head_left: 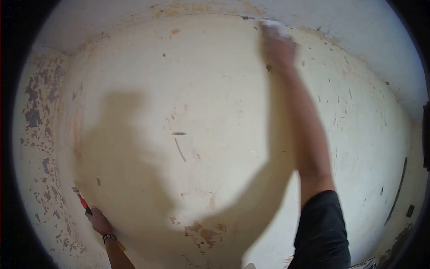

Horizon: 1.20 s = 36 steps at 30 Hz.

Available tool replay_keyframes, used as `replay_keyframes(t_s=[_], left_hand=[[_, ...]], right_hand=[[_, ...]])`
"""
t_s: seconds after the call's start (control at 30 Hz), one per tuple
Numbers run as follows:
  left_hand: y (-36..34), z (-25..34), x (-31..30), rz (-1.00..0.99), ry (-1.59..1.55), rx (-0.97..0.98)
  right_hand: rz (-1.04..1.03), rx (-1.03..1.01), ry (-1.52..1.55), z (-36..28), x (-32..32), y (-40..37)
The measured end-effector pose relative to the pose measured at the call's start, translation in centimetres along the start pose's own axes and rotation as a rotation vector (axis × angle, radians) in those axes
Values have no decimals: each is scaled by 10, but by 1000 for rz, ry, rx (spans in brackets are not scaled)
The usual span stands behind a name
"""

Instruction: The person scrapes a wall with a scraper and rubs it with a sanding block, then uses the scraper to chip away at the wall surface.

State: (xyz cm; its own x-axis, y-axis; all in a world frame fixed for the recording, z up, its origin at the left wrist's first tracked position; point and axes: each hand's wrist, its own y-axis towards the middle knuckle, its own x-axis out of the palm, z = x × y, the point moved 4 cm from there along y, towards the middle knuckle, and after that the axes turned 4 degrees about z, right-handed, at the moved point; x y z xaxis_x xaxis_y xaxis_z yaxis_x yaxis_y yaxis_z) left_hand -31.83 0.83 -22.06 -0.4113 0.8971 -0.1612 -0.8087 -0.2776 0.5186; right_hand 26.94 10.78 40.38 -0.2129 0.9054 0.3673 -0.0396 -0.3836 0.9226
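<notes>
High up, where the cream wall (215, 89) meets the ceiling, my right hand (281, 48) is closed on a whitish object (274, 28), blurred by motion, against the wall. The object's exact shape cannot be made out. At the lower left, my left hand (99, 220) grips a scraper (83, 201) with a red and black handle, its blade pointing up and left near the wall. A dark bracelet (109, 236) circles my left wrist.
Peeled patches (33, 103) mark the left wall, and another rough patch (205, 234) lies low in the middle. The ceiling (358, 27) curves above. A dark wall box (410, 210) and a long dark groove (398, 190) are at the right.
</notes>
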Motion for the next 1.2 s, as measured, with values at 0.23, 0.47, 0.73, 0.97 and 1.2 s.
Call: replay_keyframes(t_s=[0.23,0.47,0.73,0.97,1.2], left_hand=[[3,0,6,13,-39,-61],[0,3,-1,24,-207,-271],[8,-7,8,-56,153,-18],[-5,7,-8,20,-317,-385],[-2,8,-9,-15,-175,-267]], right_hand=[[63,667,-391,204,-85,-75],[-90,-294,588,-229,-17,-141],[137,-210,125,24,-45,-90],[132,500,-208,239,-81,-98],[397,-339,107,-126,-36,-68]])
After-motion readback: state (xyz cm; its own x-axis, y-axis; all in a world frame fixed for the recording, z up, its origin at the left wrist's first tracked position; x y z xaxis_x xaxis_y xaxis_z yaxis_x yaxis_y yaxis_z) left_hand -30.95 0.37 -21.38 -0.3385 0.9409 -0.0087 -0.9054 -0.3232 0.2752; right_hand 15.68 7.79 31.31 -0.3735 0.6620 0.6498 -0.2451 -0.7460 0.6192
